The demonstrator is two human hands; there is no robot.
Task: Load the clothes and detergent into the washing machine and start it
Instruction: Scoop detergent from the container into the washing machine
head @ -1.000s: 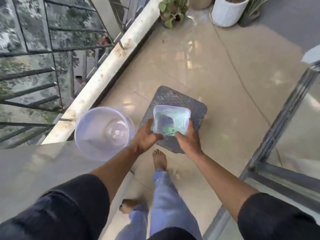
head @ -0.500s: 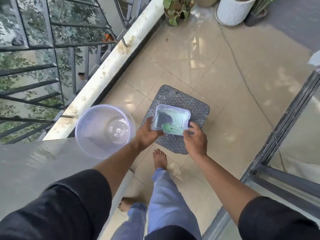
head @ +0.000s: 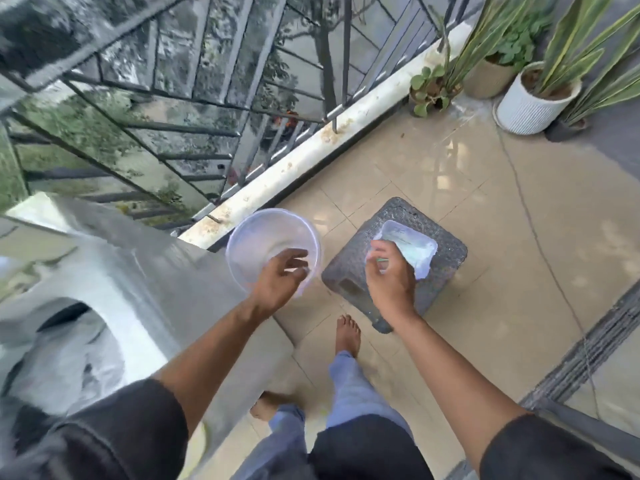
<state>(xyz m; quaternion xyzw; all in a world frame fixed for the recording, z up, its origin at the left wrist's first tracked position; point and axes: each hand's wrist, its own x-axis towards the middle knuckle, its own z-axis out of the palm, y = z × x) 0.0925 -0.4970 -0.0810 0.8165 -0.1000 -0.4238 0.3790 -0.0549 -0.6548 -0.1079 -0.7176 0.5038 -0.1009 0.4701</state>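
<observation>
detergent is taken to be what the small clear tub holds, though its contents are blurred. nearest, low at the left, the washing machine is seen with its drum opening partly cut off; whether clothes lie inside cannot be told. the left hand is spread, fingers apart, over the rim of a clear round bowl set at the machine's corner; contact cannot be confirmed. the right hand is pinched on something thin and green, seemingly a scoop, at the tub's near edge. the tub rests on a grey stool beyond that hand. the detergent-measuring step is judged in hand; next, a level lift toward the machine is called for.
</observation>
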